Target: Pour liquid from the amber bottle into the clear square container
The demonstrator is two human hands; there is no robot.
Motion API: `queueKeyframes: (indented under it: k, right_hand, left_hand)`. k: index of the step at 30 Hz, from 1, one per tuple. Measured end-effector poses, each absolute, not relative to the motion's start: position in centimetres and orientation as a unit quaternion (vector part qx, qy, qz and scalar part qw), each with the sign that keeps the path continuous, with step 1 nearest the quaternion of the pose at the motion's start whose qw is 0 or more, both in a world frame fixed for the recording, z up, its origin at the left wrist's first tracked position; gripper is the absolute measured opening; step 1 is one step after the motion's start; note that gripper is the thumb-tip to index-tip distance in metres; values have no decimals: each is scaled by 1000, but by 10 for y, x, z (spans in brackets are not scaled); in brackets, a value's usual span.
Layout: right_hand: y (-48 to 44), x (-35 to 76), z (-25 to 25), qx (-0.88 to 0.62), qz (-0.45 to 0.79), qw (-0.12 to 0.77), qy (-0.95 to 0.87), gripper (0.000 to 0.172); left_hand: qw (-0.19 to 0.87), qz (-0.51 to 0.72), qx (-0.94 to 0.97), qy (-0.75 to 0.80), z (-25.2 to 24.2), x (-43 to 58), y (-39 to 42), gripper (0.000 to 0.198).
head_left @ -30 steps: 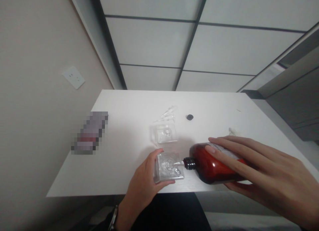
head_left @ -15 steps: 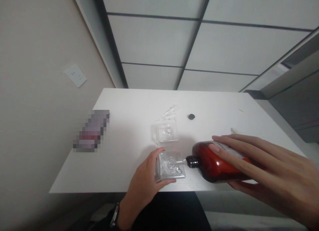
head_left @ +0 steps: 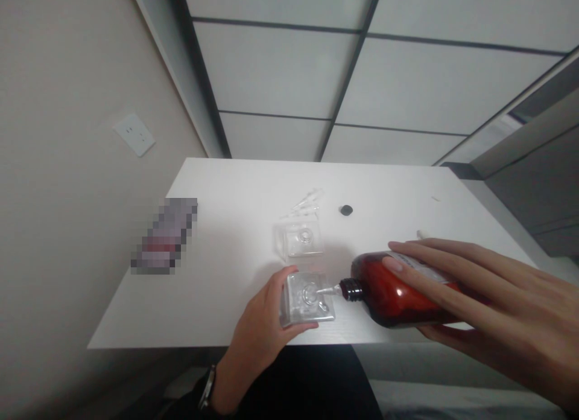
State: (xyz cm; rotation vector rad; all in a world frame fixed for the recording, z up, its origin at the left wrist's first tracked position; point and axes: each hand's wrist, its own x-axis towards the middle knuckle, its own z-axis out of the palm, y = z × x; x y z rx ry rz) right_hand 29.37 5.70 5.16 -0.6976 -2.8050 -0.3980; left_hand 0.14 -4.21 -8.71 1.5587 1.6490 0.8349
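I see a white rectangular table (head_left: 226, 275) carrying everything. My right hand (head_left: 488, 311) grasps a dark red glossy bottle (head_left: 393, 296), tipped nearly flat so its black neck points at a clear square plastic container (head_left: 306, 298). My left hand (head_left: 262, 329) clasps that container near the front edge to steady it. Behind stands a second clear container (head_left: 299, 240), and farther back a small black cap (head_left: 346, 210).

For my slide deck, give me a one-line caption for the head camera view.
Right hand tips an amber bottle toward a clear square container held by the left hand.
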Motion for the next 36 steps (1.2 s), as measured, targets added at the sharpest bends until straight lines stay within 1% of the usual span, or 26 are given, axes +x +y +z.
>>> queueKeyframes:
  k: [6, 24, 36]
  right_hand:
    - [57, 291, 55, -244, -125, 126, -953, 70]
    - [52, 296, 58, -264, -100, 129, -951, 65]
    - [50, 297, 62, -261, -110, 117, -952, 70]
  left_hand:
    - [365, 325, 596, 637, -87, 1, -42, 87]
    - [385, 345, 582, 627, -90, 1, -42, 86]
    - [385, 351, 586, 621, -91, 0, -43, 88]
